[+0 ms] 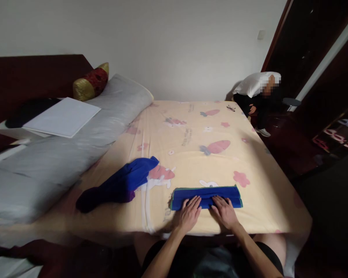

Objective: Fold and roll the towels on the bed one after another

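Wide bed (191, 127) with a cartoon sheet, long grey pillow (60, 154) on its left side. Loose blue garment (121, 183) left of centre. Folded blue cloth (206, 196) near the front edge. Left hand (188, 216) and right hand (224, 211) side by side, flat on the cloth, fingers spread, gripping nothing.

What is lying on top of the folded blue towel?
Both hands, left hand and right hand, lie flat on the folded blue towel. The towel's near edge beneath the hands is hidden.

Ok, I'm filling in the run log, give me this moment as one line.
left hand: flat on folded blue cloth | right hand: flat on it | bed: crumpled blue garment left
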### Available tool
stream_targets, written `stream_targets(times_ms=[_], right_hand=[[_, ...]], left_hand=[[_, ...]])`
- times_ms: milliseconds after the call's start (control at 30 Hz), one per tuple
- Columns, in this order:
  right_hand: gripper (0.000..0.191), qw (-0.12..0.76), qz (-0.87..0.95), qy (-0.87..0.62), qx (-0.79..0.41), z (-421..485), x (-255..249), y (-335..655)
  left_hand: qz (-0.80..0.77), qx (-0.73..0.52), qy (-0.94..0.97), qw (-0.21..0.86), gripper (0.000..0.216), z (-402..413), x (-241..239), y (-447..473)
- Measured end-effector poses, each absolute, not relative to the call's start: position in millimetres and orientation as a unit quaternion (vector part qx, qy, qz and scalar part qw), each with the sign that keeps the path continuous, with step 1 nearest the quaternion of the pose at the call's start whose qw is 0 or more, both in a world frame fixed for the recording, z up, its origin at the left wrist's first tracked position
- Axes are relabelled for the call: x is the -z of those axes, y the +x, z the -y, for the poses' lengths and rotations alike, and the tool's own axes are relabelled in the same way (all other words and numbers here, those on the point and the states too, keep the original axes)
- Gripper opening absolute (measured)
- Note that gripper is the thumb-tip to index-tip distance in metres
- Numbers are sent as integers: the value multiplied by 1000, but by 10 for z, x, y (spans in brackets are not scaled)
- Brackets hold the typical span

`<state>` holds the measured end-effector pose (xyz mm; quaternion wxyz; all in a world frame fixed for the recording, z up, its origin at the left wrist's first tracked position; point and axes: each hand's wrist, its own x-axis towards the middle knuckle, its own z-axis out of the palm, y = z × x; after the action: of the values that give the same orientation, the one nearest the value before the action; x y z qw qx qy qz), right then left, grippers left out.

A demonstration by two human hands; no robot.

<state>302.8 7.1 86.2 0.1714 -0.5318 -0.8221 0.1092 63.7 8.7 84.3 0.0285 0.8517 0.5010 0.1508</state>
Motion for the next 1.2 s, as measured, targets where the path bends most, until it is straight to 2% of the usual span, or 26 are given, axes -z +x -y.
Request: stream_targets(times_ms=[267,500,700,900,1000,1133,1200], right_hand=[[43,199,730,-651,-63,-136,-557,4047],[44,201,619,-755,-82,-569,-498,4145],[28,190,636,-739,-116,-851,-518,4101],[13,191,651,-720,-143,-906,-539,4127],[17,196,654,-714,-155,-910,-518,4151],[32,208,656,-707,-163,-925,-499,4168],[32,213,656,-706,-160,-941,-504,4175]], left_hand=[[-625,-180,759,-18,38,-207,-852,-240],[-720,-191,667,2,31,-603,-820,-179],[-699,-188,688,46,13,-839,-820,-163],[-694,-194,689,77,10,-921,-769,-240],[-687,-201,692,94,13,-945,-727,-291],[-678,-214,696,100,15,-934,-710,-352],[-672,-221,700,96,15,-922,-724,-372]])
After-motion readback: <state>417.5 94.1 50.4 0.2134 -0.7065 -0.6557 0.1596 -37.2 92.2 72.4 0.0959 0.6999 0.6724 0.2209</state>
